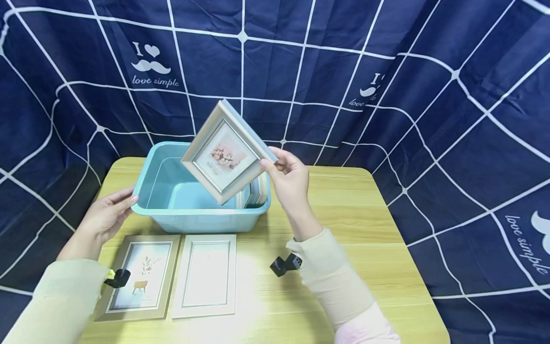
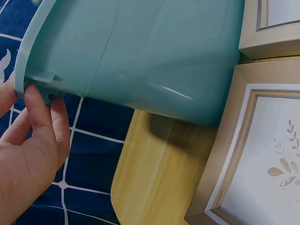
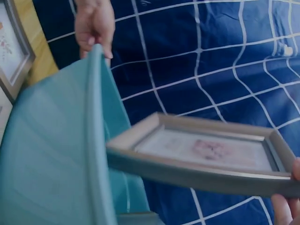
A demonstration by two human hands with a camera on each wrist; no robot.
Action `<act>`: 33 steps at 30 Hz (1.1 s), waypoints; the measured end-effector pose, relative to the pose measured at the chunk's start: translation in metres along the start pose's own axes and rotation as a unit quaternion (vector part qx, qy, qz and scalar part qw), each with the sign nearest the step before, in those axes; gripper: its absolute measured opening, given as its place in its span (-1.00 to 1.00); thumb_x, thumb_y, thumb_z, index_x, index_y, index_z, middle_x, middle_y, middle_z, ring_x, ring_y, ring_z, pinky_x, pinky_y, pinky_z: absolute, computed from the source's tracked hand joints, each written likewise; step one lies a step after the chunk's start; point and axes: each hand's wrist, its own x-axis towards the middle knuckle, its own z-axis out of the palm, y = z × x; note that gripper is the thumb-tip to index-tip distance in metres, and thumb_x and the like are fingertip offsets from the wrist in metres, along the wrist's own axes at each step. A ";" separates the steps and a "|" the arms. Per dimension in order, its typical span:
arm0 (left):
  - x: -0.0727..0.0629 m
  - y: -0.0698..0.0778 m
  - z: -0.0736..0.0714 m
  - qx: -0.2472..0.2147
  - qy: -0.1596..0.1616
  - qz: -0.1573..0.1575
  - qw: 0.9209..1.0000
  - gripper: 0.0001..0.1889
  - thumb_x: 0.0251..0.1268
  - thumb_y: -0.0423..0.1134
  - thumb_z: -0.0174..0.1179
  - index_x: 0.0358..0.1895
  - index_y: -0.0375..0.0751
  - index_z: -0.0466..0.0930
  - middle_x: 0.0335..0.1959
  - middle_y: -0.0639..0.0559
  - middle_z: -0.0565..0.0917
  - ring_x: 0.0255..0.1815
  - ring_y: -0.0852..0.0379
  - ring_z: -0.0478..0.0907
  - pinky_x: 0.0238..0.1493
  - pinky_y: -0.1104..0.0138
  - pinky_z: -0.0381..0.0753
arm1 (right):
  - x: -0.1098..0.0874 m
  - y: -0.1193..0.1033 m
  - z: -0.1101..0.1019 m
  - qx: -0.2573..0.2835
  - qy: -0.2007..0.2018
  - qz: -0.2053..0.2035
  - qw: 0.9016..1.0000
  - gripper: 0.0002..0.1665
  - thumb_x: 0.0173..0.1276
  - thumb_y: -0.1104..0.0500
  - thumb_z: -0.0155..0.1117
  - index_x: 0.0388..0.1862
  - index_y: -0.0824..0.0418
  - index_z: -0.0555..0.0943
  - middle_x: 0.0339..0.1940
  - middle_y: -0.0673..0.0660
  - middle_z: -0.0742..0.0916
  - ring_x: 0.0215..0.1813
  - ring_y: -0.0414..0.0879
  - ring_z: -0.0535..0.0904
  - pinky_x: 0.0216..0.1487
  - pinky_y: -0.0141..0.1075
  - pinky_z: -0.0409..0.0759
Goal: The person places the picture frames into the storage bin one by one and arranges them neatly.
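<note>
The right hand (image 1: 292, 180) pinches a blossom frame (image 1: 224, 156) by one corner, tilted above the tub (image 1: 202, 222); the left hand (image 1: 106, 214) grips the tub's left rim. The tub sits near the far left corner of the table (image 1: 343, 220). Work looks partway: a plant frame (image 1: 143, 277) and a pale frame (image 1: 208, 274) lie side by side toward the left edge, while more frames (image 1: 257, 192), their number unclear, stand inside the tub's right end.

We note a dark blue cloth (image 1: 275, 67), white-gridded, across the top and both sides of the head view. We record printed "love simple" lettering (image 1: 155, 81) at upper left, and again at lower right. We find a yellowish wood-grain table (image 1: 365, 239), its corners rounded, at lower centre.
</note>
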 end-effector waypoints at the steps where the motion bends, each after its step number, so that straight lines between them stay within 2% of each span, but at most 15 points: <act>1: 0.000 0.000 0.000 0.001 0.000 0.001 1.000 -0.69 0.31 -0.53 0.11 -0.18 -0.02 0.74 -0.19 0.15 0.70 -0.20 0.29 0.63 -0.17 0.54 0.57 | -0.002 0.002 0.003 -0.021 0.007 0.000 1.000 -0.66 0.11 0.45 0.41 -0.09 0.45 0.65 -0.35 0.19 0.74 -0.41 -0.25 0.60 -0.32 -0.46 0.57; 7: 0.001 -0.001 0.000 -0.005 -0.005 0.004 1.000 -0.67 0.32 -0.54 0.09 -0.17 -0.03 0.74 -0.18 0.13 0.70 -0.20 0.28 0.63 -0.17 0.53 0.58 | -0.014 0.013 0.017 -0.089 0.045 0.019 0.995 -0.65 0.07 0.37 0.48 -0.11 0.35 0.68 -0.43 0.21 0.73 -0.40 -0.17 0.63 -0.39 -0.48 0.55; 11: 0.000 -0.001 0.000 -0.013 -0.005 0.001 1.000 -0.68 0.32 -0.54 0.09 -0.17 -0.04 0.74 -0.19 0.12 0.70 -0.20 0.27 0.63 -0.17 0.53 0.58 | -0.022 0.019 0.025 -0.117 0.059 0.033 0.991 -0.65 0.06 0.32 0.50 -0.12 0.30 0.69 -0.41 0.18 0.74 -0.35 -0.08 0.68 -0.36 -0.43 0.61; 16: 0.000 -0.001 0.000 -0.023 -0.005 -0.001 1.000 -0.68 0.31 -0.55 0.09 -0.17 -0.07 0.74 -0.20 0.10 0.71 -0.21 0.26 0.63 -0.17 0.53 0.58 | -0.031 0.027 0.032 -0.137 0.073 0.048 0.987 -0.61 0.07 0.28 0.50 -0.08 0.32 0.68 -0.37 0.17 0.74 -0.31 -0.06 0.69 -0.30 -0.35 0.66; 24: 0.000 -0.002 0.000 -0.034 -0.012 0.004 0.999 -0.68 0.31 -0.58 0.07 -0.18 -0.10 0.74 -0.21 0.07 0.71 -0.22 0.25 0.64 -0.18 0.52 0.59 | -0.041 0.034 0.038 -0.167 0.090 0.068 0.980 -0.59 0.07 0.24 0.51 -0.06 0.27 0.68 -0.34 0.14 0.71 -0.31 -0.12 0.69 -0.28 -0.43 0.64; 33: -0.001 0.000 0.003 -0.034 -0.008 0.002 0.999 -0.68 0.31 -0.57 0.08 -0.19 -0.10 0.75 -0.22 0.08 0.72 -0.23 0.26 0.64 -0.19 0.53 0.58 | -0.047 0.044 0.039 -0.191 0.086 0.056 0.976 -0.58 0.06 0.23 0.53 -0.07 0.29 0.67 -0.26 0.15 0.66 -0.28 -0.12 0.69 -0.29 -0.48 0.62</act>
